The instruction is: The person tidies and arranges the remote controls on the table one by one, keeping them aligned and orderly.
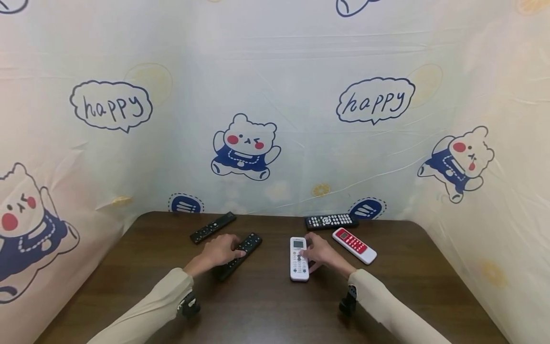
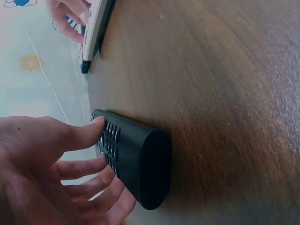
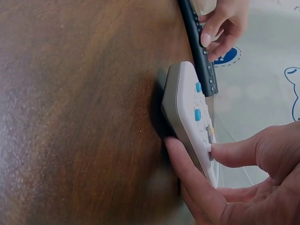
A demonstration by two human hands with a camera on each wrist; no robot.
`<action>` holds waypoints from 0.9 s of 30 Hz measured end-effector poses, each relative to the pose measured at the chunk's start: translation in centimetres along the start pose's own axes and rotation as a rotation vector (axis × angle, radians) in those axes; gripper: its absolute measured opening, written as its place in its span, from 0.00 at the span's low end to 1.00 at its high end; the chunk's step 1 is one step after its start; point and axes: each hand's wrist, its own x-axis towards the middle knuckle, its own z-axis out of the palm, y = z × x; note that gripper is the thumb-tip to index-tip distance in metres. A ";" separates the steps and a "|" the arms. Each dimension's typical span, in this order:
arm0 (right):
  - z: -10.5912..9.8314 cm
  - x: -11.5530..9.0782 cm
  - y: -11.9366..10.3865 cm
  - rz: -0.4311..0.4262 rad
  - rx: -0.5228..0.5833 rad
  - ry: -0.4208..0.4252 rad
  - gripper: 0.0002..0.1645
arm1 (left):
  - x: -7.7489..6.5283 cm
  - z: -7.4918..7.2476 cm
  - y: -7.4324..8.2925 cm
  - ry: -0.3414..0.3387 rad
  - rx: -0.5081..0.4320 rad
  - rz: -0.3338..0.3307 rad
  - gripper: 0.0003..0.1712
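In the head view my left hand (image 1: pixel 220 250) grips a black remote control (image 1: pixel 248 244) that lies at a slant. The left wrist view shows the thumb on the buttons of this black remote (image 2: pixel 133 145) and the other fingers along its far side. My right hand (image 1: pixel 321 252) pinches a white remote control (image 1: pixel 298 263) with a small grey screen. Up close in the right wrist view, the thumb presses the button face of the white remote (image 3: pixel 187 112), and a finger reaches under its edge. Blue buttons show near its lower end.
Another black remote (image 1: pixel 213 227) lies behind my left hand. At the back right is a black remote with pale buttons (image 1: pixel 331 220), and in front of it a red and white remote (image 1: pixel 354 245). A printed curtain (image 1: pixel 301 157) encloses the brown table (image 1: pixel 258 310).
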 end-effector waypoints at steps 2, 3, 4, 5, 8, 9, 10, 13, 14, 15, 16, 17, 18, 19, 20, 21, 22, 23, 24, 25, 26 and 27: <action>-0.1 0.0 0.0 0.004 0.008 -0.006 0.34 | 0.1 0.0 0.1 -0.005 -0.006 0.000 0.26; -0.1 0.0 0.0 0.007 0.012 -0.007 0.34 | 0.1 0.0 0.2 -0.006 -0.009 -0.001 0.26; -0.1 0.0 -0.1 0.008 0.013 -0.007 0.34 | 0.2 0.0 0.2 -0.005 -0.012 -0.003 0.26; -0.2 0.0 -0.1 0.009 0.016 -0.006 0.34 | 0.2 0.0 0.3 -0.009 -0.029 -0.009 0.27; -0.2 -0.1 0.0 0.009 0.017 -0.002 0.33 | 0.2 -0.1 0.2 -0.027 -0.118 -0.038 0.30; -0.2 -0.1 0.0 0.009 0.020 -0.001 0.34 | 0.1 -0.1 0.2 -0.035 -0.160 -0.049 0.30; -0.1 -0.1 0.0 0.008 0.020 -0.002 0.34 | 0.1 -0.1 0.1 -0.043 -0.208 -0.064 0.31; -0.1 0.0 0.0 0.004 0.028 -0.002 0.34 | 0.3 -0.1 -0.2 -0.060 -0.349 -0.102 0.31; -0.1 0.0 0.0 0.002 0.033 -0.005 0.34 | 0.3 -0.2 -0.2 -0.070 -0.390 -0.109 0.30; 0.0 0.0 0.1 0.001 0.036 -0.006 0.34 | 0.3 -0.2 -0.3 -0.078 -0.422 -0.119 0.30; 0.0 0.0 0.1 0.001 0.041 -0.008 0.34 | 0.2 -0.2 -0.4 -0.085 -0.457 -0.130 0.29; 0.0 0.0 0.2 0.000 0.045 -0.011 0.33 | 0.2 -0.1 -0.4 -0.094 -0.487 -0.136 0.28; 0.0 0.0 0.2 -0.001 0.049 -0.015 0.33 | 0.2 -0.1 -0.5 -0.101 -0.515 -0.144 0.27; 0.0 0.0 0.3 0.000 0.053 -0.016 0.33 | 0.1 0.0 -0.4 -0.110 -0.541 -0.144 0.27; -0.1 0.0 0.3 0.001 0.056 -0.017 0.33 | 0.0 0.0 -0.4 -0.120 -0.570 -0.143 0.27; -0.1 0.0 0.3 0.002 0.059 -0.016 0.33 | 0.0 0.1 -0.3 -0.122 -0.600 -0.140 0.27; -0.1 0.0 0.3 0.003 0.060 -0.015 0.34 | 0.0 0.1 -0.1 -0.126 -0.629 -0.134 0.28; -0.2 0.0 0.3 0.003 0.062 -0.014 0.34 | 0.0 0.1 0.0 -0.129 -0.655 -0.128 0.29; -0.2 0.0 0.3 0.006 0.064 -0.010 0.34 | 0.0 0.1 0.2 -0.133 -0.684 -0.123 0.30; -0.2 0.0 0.2 0.008 0.064 -0.008 0.34 | 0.1 0.1 0.5 -0.141 -0.712 -0.118 0.31; -0.3 0.0 0.2 0.008 0.065 -0.007 0.34 | 0.1 0.1 0.7 -0.146 -0.738 -0.117 0.32; -0.3 0.0 0.2 0.006 0.064 -0.008 0.34 | 0.2 0.2 0.9 -0.150 -0.764 -0.120 0.33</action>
